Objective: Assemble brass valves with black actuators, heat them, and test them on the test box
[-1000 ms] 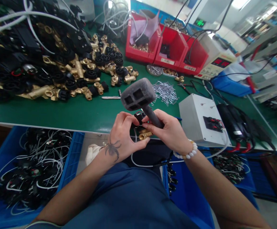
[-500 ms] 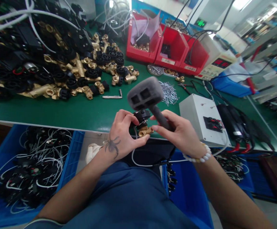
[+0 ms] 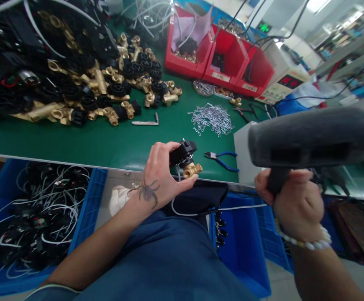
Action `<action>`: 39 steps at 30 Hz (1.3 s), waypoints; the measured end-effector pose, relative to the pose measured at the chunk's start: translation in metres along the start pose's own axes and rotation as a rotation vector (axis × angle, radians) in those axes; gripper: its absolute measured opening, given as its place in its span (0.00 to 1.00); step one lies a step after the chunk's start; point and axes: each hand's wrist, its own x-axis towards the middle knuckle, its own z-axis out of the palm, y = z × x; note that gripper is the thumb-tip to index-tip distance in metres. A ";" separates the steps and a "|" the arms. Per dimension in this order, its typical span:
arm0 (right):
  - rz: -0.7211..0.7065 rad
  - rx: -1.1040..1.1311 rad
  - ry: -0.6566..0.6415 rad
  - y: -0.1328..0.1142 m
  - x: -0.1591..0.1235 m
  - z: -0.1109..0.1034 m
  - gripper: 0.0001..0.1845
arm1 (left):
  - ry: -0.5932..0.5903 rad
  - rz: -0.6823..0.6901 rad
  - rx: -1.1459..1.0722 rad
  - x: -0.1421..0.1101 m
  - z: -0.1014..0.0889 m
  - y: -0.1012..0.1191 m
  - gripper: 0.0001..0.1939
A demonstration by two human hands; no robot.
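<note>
My left hand (image 3: 161, 177) is closed round a brass valve (image 3: 192, 170) with a black actuator housing (image 3: 183, 152) on top, held at the table's front edge. A white cable hangs from the housing. On the right, my right hand (image 3: 295, 200) grips the handle of a grey mallet (image 3: 310, 136), raised close to the camera with its head lying across the view. The mallet head hides part of a light grey box (image 3: 242, 150). Blue-handled cutting pliers (image 3: 222, 159) lie on the green table right of the valve.
A heap of metal spring clips (image 3: 211, 119) and an L-shaped metal tool (image 3: 147, 122) lie behind my hands. Many brass valve parts (image 3: 100, 83) cover the left side. Red bins (image 3: 221, 77) stand at the back. Blue crates (image 3: 89, 209) sit below the table.
My right hand has swung away from the valve to the right, lifting the mallet nearer the camera and uncovering the pliers. My left hand still holds the valve in nearly the same place.
</note>
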 end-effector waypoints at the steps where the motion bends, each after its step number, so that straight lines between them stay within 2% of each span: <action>1: 0.028 -0.027 -0.069 -0.003 0.004 0.004 0.39 | -0.009 -0.002 0.006 0.000 0.000 0.000 0.35; 3: 0.073 -0.092 -0.204 -0.006 0.013 0.010 0.40 | -0.034 0.013 0.023 0.000 0.000 0.001 0.36; 5: 0.114 -0.167 -0.257 -0.007 0.020 0.010 0.41 | -0.050 0.031 0.030 0.000 -0.001 0.000 0.34; 6: 0.124 -0.176 -0.216 -0.006 0.022 0.008 0.41 | -0.053 0.039 0.029 0.000 -0.001 0.000 0.34; 10: 0.053 0.045 0.198 -0.005 0.019 -0.001 0.39 | -0.046 0.063 0.039 0.001 -0.001 -0.002 0.34; 11: 0.019 0.069 0.253 -0.005 0.017 -0.001 0.38 | -0.046 0.064 0.044 0.001 0.000 -0.002 0.34; 12: -0.013 0.039 0.236 -0.005 0.016 0.000 0.38 | -0.047 0.064 0.048 0.001 0.000 -0.002 0.34; 15: -0.062 -0.249 -0.062 -0.005 0.015 0.004 0.38 | -0.036 0.058 0.050 0.001 0.000 -0.002 0.33; 16: -0.071 -0.314 -0.136 -0.005 0.016 0.005 0.38 | -0.032 0.056 0.048 0.001 0.000 -0.002 0.33; 17: -0.079 -0.328 -0.155 -0.005 0.016 0.004 0.38 | -0.030 0.054 0.045 0.001 0.000 -0.002 0.33; 18: -0.078 -0.291 -0.110 -0.005 0.017 0.003 0.37 | -0.032 0.054 0.042 0.001 -0.001 -0.002 0.33; 21: -0.103 -0.095 0.165 -0.003 0.017 0.002 0.39 | -0.039 0.055 0.045 0.001 -0.001 -0.002 0.34; 22: -0.117 -0.084 0.196 -0.003 0.017 0.004 0.39 | -0.038 0.055 0.049 0.001 -0.001 -0.002 0.34; 23: -0.135 -0.122 0.163 -0.003 0.018 0.005 0.40 | -0.033 0.056 0.052 0.001 0.000 -0.002 0.34; 26: -0.161 -0.362 -0.113 -0.003 0.019 0.009 0.39 | -0.022 0.057 0.046 0.001 0.000 -0.002 0.33; 27: -0.166 -0.402 -0.157 -0.003 0.019 0.009 0.38 | -0.022 0.056 0.039 0.001 0.000 -0.002 0.33; 28: -0.166 -0.392 -0.143 -0.003 0.019 0.009 0.38 | -0.026 0.054 0.034 0.001 0.000 -0.002 0.33; 29: -0.164 -0.338 -0.076 -0.002 0.019 0.008 0.37 | -0.031 0.052 0.030 0.001 0.000 -0.001 0.34; 32: -0.179 -0.124 0.194 0.001 0.018 0.006 0.38 | -0.041 0.052 0.031 0.002 0.000 -0.002 0.34; 33: -0.188 -0.121 0.203 0.002 0.018 0.007 0.38 | -0.039 0.054 0.034 0.002 0.000 -0.002 0.34; 34: -0.195 -0.169 0.153 0.002 0.018 0.008 0.38 | -0.036 0.058 0.038 0.002 0.000 -0.002 0.34; 37: -0.201 -0.417 -0.130 0.000 0.021 0.009 0.38 | -0.028 0.067 0.045 0.002 0.000 -0.003 0.33; 38: -0.199 -0.445 -0.165 -0.001 0.022 0.008 0.38 | -0.028 0.066 0.045 0.002 0.000 -0.004 0.33; 39: -0.203 -0.415 -0.129 -0.002 0.022 0.006 0.38 | -0.032 0.061 0.044 0.002 0.000 -0.003 0.33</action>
